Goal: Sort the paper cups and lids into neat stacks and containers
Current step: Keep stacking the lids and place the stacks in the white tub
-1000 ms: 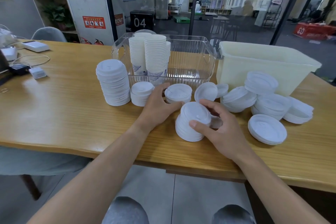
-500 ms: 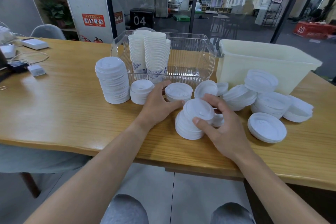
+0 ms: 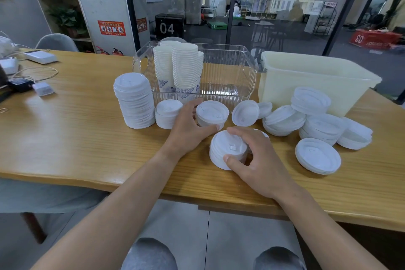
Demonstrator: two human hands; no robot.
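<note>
Lids (image 3: 228,149) partly covered by right hand (image 3: 260,164), stack's far side hidden.

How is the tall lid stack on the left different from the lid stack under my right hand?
The tall stack is much higher than the short stack. The tall stack stands untouched beside the clear bin; the short stack sits nearer the table edge, in the right hand's grip. Both are white lids, stacked dome up.

You have a single wide-angle view from your head, tilted forward and down across the near edge of the wooden table (image 3: 65,138), close over your forearms and knees, facing the glass wall (image 3: 274,6) behind, with no second view overlapping it.
</note>
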